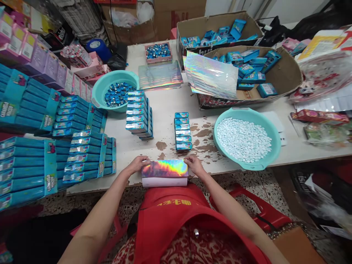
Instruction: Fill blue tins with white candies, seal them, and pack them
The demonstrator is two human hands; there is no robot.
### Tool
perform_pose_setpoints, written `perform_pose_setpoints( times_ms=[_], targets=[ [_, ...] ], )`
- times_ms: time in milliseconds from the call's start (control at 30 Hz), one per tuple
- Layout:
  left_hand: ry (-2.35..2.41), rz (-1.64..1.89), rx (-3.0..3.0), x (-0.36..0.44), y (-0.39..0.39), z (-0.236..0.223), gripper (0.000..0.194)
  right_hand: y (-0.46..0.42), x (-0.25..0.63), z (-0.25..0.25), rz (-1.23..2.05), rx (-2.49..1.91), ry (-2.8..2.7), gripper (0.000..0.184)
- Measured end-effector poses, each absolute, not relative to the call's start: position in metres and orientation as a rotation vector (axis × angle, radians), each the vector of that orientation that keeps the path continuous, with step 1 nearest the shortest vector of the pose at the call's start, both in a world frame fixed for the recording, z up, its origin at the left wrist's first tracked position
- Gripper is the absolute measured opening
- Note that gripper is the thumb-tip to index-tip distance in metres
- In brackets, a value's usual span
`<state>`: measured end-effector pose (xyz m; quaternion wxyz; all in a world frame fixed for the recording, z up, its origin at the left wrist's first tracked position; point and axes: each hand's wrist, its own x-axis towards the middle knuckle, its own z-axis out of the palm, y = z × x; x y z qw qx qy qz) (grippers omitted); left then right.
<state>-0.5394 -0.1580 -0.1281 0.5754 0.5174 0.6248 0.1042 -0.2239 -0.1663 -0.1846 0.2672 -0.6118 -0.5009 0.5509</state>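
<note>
A shiny rainbow holographic sheet (165, 168) lies at the table's front edge, bent over so that a white strip shows below it. My left hand (138, 164) pinches its left top corner. At the opposite corner, my right hand (194, 165) is closed on the same sheet. Just beyond it stands a short row of small blue boxes (183, 132). Farther left is a taller stack of blue boxes (137, 113). To the right sits a turquoise basin (275, 146) holding many small white candies (243, 139).
Another turquoise basin (99, 91) holds blue-and-silver caps. More holographic sheets (161, 75) lie behind, and others (211, 75) lean on a carton (291, 73) of blue boxes. Banded blue packs (24, 165) pile up at left. A red stool (255, 209) stands below the table at right.
</note>
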Motion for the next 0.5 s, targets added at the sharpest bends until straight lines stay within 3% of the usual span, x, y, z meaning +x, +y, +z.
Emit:
perform_pose_setpoints(
  times_ms=[133,267,500],
  targets=[
    [1.475,0.224,1.273,-0.555,-0.157,-0.128,0.029,-0.167,-0.232,-0.184,1.508,-1.622,-1.286,0.021],
    [1.584,-0.078,1.532,-0.556,-0.149,-0.114,0.027,-0.170,-0.239,-0.175,1.472,-1.615,-1.258,0.021],
    [1.355,-0.114,1.941,-0.439,-0.141,-0.100,0.038,-0.182,-0.242,-0.161,1.419,-1.684,-1.225,0.022]
  ],
)
